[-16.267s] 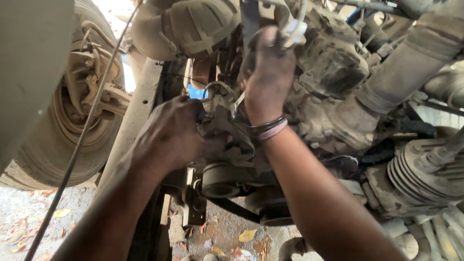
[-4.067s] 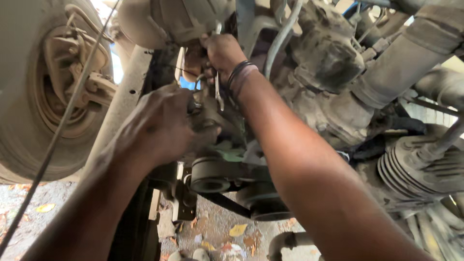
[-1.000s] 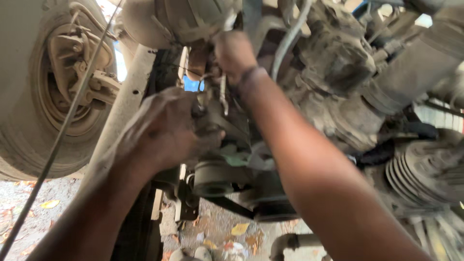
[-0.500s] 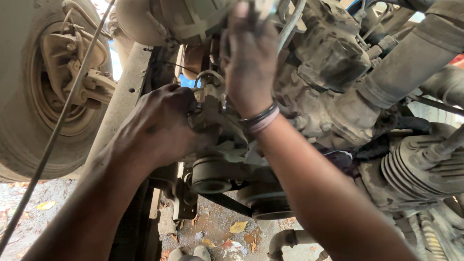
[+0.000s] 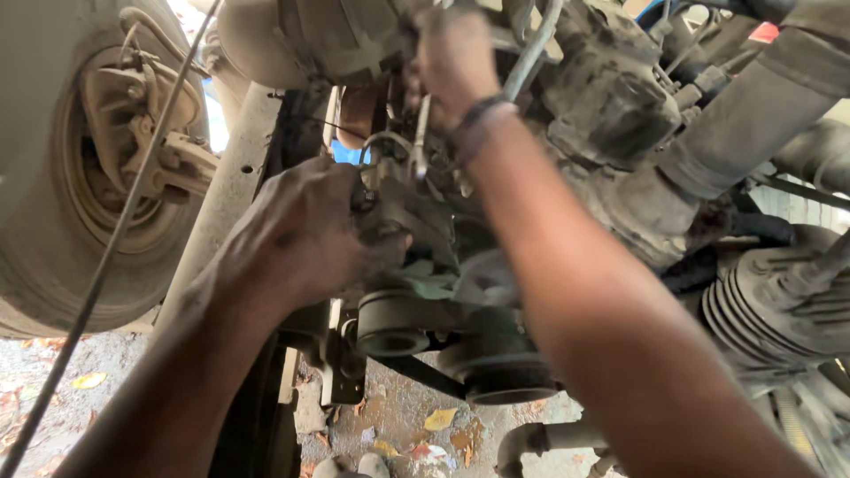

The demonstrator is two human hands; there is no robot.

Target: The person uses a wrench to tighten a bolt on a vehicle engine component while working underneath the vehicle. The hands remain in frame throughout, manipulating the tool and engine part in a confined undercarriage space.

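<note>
Wheel [image 5: 84, 168] sat far left, greasy engine [image 5: 620, 115] filled the top. Left hand [image 5: 301, 235] was clenched around the pulley-mounted component [image 5: 398, 226] at centre, fingers hiding its bolt. Right hand [image 5: 456, 62] reached up with arm raised, blurred; it touched a thin wrench [image 5: 420, 142], grasp unclear.

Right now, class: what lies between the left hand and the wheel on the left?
In the head view, a pale frame rail runs between the left hand and the wheel, with a thin cable crossing the wheel.
</note>
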